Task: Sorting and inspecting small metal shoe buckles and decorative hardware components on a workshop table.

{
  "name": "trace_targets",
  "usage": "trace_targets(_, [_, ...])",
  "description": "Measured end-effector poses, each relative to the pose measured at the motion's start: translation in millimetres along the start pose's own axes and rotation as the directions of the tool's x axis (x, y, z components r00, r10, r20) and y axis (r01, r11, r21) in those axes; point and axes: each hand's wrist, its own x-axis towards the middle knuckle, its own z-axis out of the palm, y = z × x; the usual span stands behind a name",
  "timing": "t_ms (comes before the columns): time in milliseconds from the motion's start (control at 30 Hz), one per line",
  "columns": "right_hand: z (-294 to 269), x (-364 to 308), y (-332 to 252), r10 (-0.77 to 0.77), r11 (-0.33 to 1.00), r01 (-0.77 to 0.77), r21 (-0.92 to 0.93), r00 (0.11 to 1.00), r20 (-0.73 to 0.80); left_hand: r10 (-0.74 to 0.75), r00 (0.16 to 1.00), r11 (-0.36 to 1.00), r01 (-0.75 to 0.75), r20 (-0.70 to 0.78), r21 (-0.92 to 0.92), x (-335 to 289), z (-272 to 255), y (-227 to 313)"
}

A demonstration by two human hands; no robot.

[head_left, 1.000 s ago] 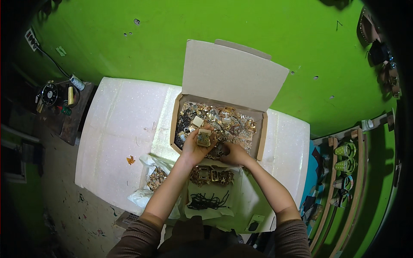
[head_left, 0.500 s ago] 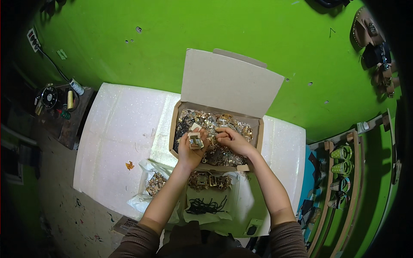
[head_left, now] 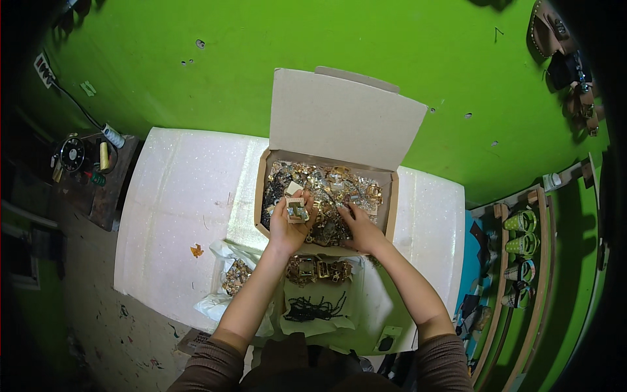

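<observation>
My left hand is above the left side of a cardboard box, its fingers curled round a small square, frame-shaped metal piece with a pale border. A small cream-coloured block shows just past those fingertips. Inside the box lies a dense heap of gold and silver metal trinkets, with dark beads along the left. My right hand is over the box's right front part, thumb and fingers apart with the fingertips down at the trinkets. Nothing shows held in it.
The box's lid stands raised against a green wall. Nearer me, a paper-lined tray holds gold buckle-like pieces and black strands. A white plastic bag with small pieces lies left, on the sparkly white table.
My right hand has moved down and slightly right, from beside the left hand to the box's right front part, and its fingers have spread. The left hand keeps the square piece.
</observation>
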Motion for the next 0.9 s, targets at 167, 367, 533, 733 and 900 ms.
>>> trace_targets(167, [4.2,-4.2,0.5,0.207,0.966,-0.213,0.146,0.977,0.056,-0.016,1.0,0.999,0.016,-0.012,0.047,-1.4,2.8,-1.7])
trace_targets(367, [16.7,-0.2,7.7,0.208,0.974,-0.209,0.082,0.978,0.021,-0.048,0.999,0.999,0.048,0.013,0.0,5.0,11.5,-11.0])
trace_targets(533, [14.1,5.3,-3.7,0.242,0.964,-0.241,0.112,0.97,0.007,-0.094,0.994,0.993,0.098,0.051,-0.069,13.9,8.3,-14.6])
trace_targets(733, [22.7,8.1,11.0,0.198,0.964,-0.194,0.18,0.98,-0.009,-0.109,0.993,0.992,0.111,0.039,-0.057,11.5,14.1,-18.7])
trace_targets(900, [28.1,13.8,20.0,0.116,0.967,-0.131,0.218,0.99,0.082,-0.108,0.994,0.992,0.109,0.029,-0.063,8.2,12.0,-18.0])
